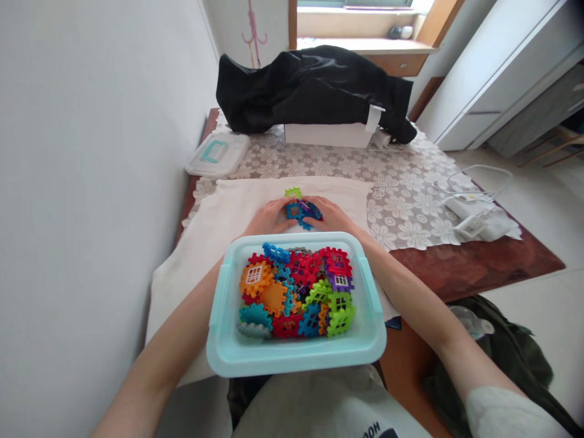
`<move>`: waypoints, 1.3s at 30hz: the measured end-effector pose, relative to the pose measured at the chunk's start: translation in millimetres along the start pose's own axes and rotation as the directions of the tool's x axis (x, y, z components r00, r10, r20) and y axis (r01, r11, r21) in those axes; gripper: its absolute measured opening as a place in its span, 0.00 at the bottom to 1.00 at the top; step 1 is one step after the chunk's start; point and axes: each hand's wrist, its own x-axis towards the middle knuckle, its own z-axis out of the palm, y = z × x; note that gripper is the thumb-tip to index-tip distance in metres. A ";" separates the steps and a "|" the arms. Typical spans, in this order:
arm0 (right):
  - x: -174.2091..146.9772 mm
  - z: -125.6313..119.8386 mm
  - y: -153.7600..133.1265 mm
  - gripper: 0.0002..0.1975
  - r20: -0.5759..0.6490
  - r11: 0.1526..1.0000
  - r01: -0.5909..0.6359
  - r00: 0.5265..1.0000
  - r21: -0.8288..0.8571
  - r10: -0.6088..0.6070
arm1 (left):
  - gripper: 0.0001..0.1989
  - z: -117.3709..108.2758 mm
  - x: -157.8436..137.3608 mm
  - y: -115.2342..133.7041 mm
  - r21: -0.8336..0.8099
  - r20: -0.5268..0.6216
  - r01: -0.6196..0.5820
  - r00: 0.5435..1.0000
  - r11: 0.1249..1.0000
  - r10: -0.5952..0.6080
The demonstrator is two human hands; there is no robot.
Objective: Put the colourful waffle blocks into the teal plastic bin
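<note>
Beyond the tub, my left hand (269,218) and my right hand (335,216) close in from both sides on a small cluster of plastic interlocking building tiles (298,210). Blue tiles show most, with purple and a bit of red among them; the fingers cover part of the cluster. A lime green tile (292,192) sits just behind it. Between my forearms stands a light turquoise tub (296,359), holding many toothed tiles (274,297) in orange, red, blue, green, purple and grey, some with window grids.
White cloth (205,243) lies under the work, over a lace tablecloth (401,201). A clear lid (219,155) rests back left by the wall. Black fabric (314,85) covers a white box (328,135) at the back. A white device with a cable (479,216) is at right.
</note>
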 end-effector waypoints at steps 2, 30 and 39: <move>0.5 -1.0 -0.4 0.28 0.003 1.000 -0.005 1.000 -0.016 0.005 | 0.29 -0.8 0.6 -0.3 0.013 -0.020 -0.013 1.000 1.000 0.013; 0.1 -3.4 9.1 0.15 -0.097 0.971 -0.082 0.993 -0.226 0.061 | 0.35 9.0 0.0 -11.3 -0.007 -0.118 0.123 0.985 0.992 -0.123; 0.0 -2.7 14.0 0.11 -0.058 0.988 -0.028 0.998 -0.153 0.020 | 0.17 4.6 0.7 0.8 0.061 -0.089 0.002 0.996 0.998 0.003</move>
